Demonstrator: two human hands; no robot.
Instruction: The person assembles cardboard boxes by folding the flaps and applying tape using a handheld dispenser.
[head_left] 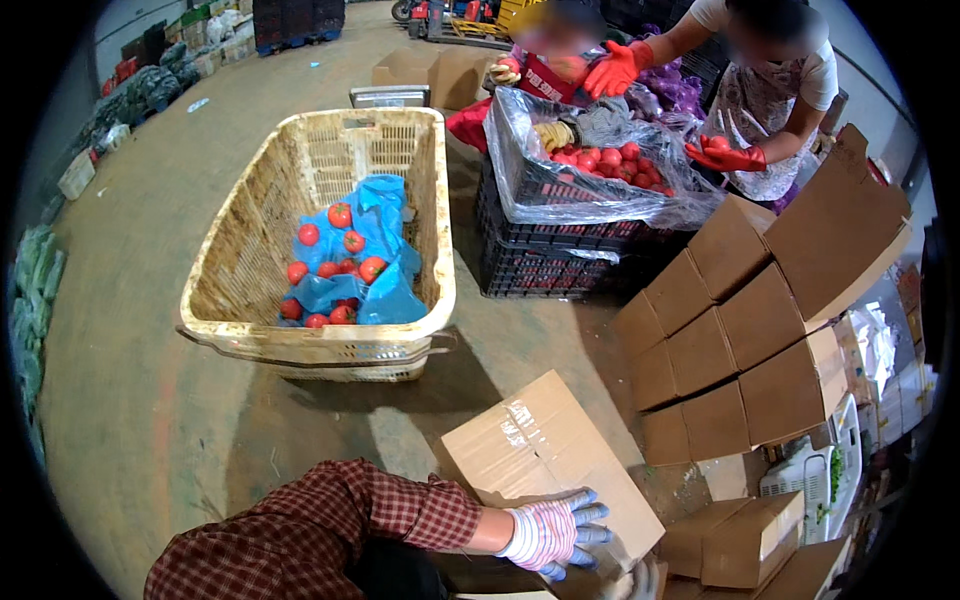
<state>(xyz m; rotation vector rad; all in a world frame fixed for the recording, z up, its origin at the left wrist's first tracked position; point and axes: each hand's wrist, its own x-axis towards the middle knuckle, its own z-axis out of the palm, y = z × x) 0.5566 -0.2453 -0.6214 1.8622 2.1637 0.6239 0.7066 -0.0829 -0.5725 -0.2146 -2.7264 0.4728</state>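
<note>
A taped cardboard box [575, 440] sits at a slant in front of me. My left hand [550, 533], in a striped glove with grey-blue fingertips, lies on its top with the fingers spread. At the box's near edge, my right hand [635, 580] shows only in part at the bottom of the view; its fingers are too hidden to read. Beyond the box stands a large, dirty cream plastic basket [215, 240]. Inside it, red tomatoes [340, 215] rest on and around a crumpled blue plastic bag [385, 210].
Stacked open cardboard boxes [730, 340] rise at the right, with more boxes [745, 540] below. Two co-workers stand by black crates [540, 255] lined with clear plastic and holding tomatoes [615, 160]; one wears red gloves [615, 70]. Green produce [35, 290] lies along the left wall.
</note>
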